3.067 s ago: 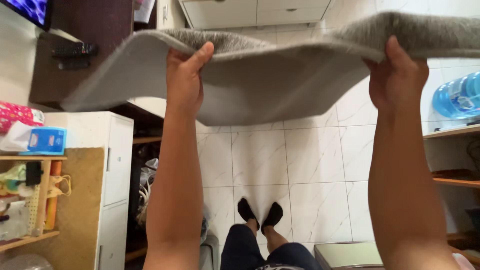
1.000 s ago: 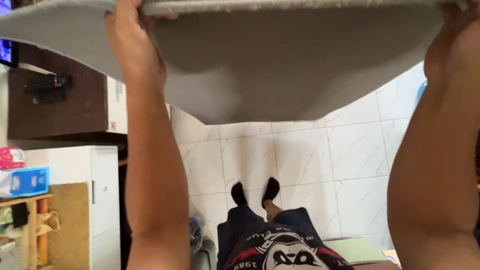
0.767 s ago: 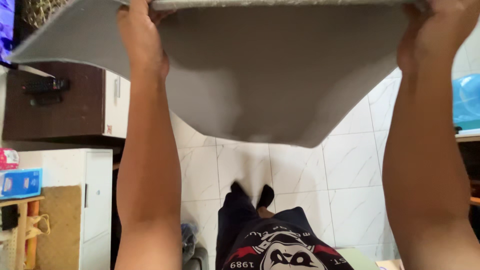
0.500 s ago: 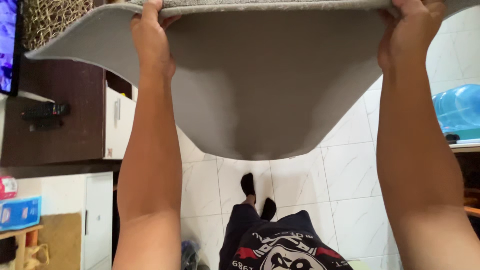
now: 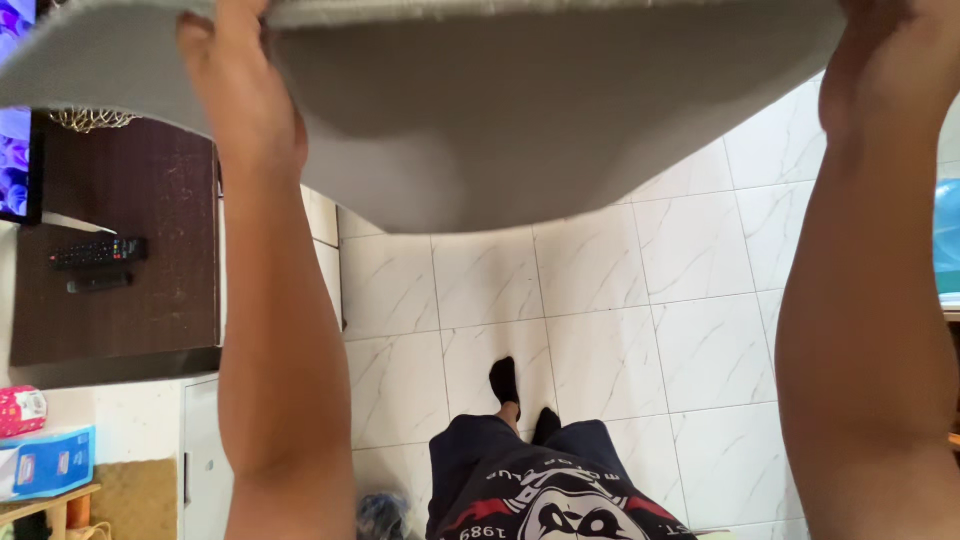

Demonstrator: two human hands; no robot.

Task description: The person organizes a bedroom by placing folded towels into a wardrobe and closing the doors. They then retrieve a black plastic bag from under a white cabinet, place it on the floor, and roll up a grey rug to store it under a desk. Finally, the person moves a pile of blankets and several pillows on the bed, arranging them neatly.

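Though sagging, grey felt-backed mat [image 5: 500, 130] in 2 hands' grip.

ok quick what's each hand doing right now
left hand: closed on the grey mat's edge
right hand: closed on the same mat's edge

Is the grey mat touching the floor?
Apart. The head view shows the grey mat held up by both hands, its hanging edge well above the white tiled floor.

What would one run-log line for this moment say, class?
left hand: grips edge of grey rectangular fabric mat | right hand: grips same edge | mat: raised, sagging between the grips | below: white marble-patterned floor tiles
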